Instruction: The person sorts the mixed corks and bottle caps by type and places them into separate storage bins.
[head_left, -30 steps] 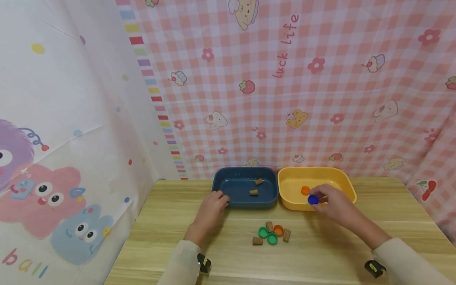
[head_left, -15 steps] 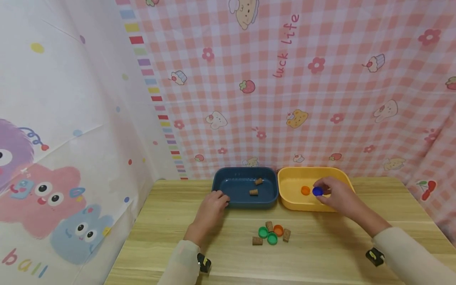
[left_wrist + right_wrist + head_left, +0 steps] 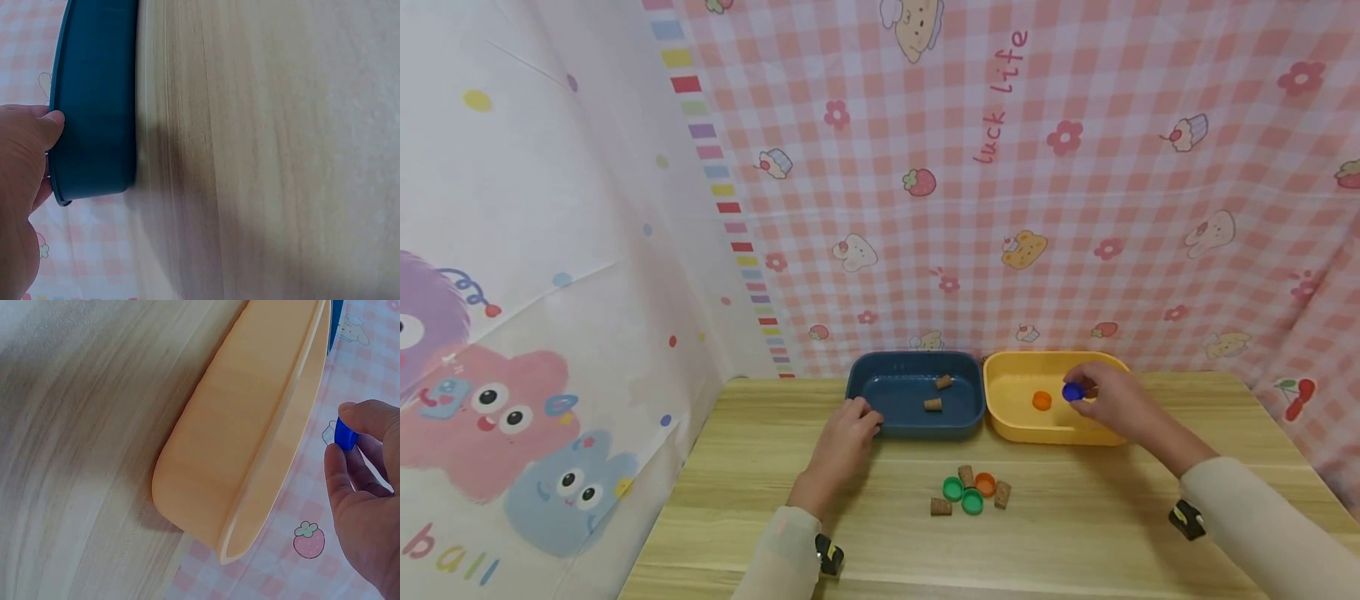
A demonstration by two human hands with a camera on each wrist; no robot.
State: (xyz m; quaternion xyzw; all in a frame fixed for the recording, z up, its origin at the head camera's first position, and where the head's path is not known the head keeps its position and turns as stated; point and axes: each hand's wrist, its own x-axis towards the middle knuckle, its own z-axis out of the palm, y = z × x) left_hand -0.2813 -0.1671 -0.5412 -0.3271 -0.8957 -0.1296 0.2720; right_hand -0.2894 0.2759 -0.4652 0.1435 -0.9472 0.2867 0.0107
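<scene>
My right hand (image 3: 1112, 402) pinches a blue bottle cap (image 3: 1072, 392) between thumb and fingertips, above the yellow tray (image 3: 1022, 434). In the right wrist view the cap (image 3: 345, 434) shows edge-on, apart from the tray's rim. An orange cap (image 3: 1042, 401) lies inside that tray. With the thumb outside and fingers over the rim, my left hand (image 3: 846, 433) holds the near left corner of the dark blue tray (image 3: 925, 432). The left wrist view shows the thumb on the tray's outer wall (image 3: 94, 125). Two corks, one of them nearer (image 3: 932, 405), lie in the blue tray.
On the wooden table (image 3: 880, 550), in front of the trays, lie two green caps (image 3: 972, 501), an orange-red cap (image 3: 986, 485) and three corks (image 3: 941, 507). The trays stand side by side against a pink checked cloth (image 3: 955, 217).
My right hand has moved away from me and slightly right, carrying the blue cap from the yellow tray's near edge to over its inside. The left hand has stayed in place.
</scene>
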